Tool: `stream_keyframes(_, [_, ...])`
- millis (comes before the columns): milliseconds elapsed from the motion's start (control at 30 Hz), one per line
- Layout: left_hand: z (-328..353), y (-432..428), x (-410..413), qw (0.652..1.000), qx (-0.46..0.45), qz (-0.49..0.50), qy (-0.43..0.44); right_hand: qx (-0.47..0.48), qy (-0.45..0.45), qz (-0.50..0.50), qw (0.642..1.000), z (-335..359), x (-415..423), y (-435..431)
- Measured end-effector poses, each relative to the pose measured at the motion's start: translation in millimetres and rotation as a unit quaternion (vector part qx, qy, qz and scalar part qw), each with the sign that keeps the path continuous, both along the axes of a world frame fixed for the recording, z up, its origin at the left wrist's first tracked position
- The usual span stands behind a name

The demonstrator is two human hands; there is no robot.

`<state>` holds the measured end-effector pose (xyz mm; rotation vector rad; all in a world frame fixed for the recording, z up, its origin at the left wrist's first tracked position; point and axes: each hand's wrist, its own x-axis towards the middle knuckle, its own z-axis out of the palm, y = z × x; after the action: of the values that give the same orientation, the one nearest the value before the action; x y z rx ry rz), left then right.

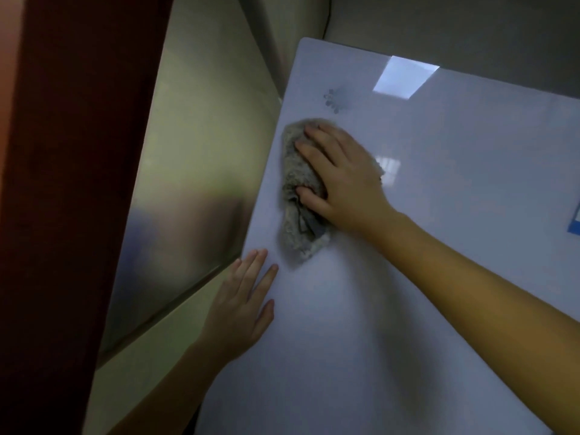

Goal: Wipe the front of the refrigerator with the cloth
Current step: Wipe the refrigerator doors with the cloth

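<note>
Cloth on refrigerator front, above left hand.

Two hands, one cloth, one refrigerator, one blue sticker, one snowflake emblem.

A crumpled grey cloth lies against the white refrigerator front.

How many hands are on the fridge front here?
2. The right hand presses the cloth against the refrigerator front near its left edge; the left hand rests flat on the bare surface below the cloth.
</note>
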<state>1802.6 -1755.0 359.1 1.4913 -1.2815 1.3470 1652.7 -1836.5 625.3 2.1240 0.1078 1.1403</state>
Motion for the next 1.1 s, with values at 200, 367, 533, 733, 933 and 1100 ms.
stream_keyframes(200, [0,2,-2,1.000,0.006,-0.001,0.007,0.010,0.008,0.015,1.000,-65,-13,-11])
stream_keyframes(367, [2,5,-8,1.000,0.008,0.002,0.015,0.025,-0.022,0.013,0.999,-123,-87,-58])
stream_keyframes(533, [11,4,-16,1.000,-0.007,0.024,0.012,0.060,-0.084,-0.033,0.994,-147,-173,-109])
stream_keyframes(733, [31,-16,-43,0.999,-0.015,0.028,0.014,0.190,-0.238,-0.038,0.952,-159,-214,-126])
stream_keyframes(933, [44,-50,-102,1.000,-0.017,0.009,0.017,0.167,-0.172,-0.032,0.970,-222,-216,-127])
stream_keyframes(1100, [40,-53,-113,0.999,-0.011,0.030,0.028,0.178,-0.214,-0.062,0.958,-225,-268,-159])
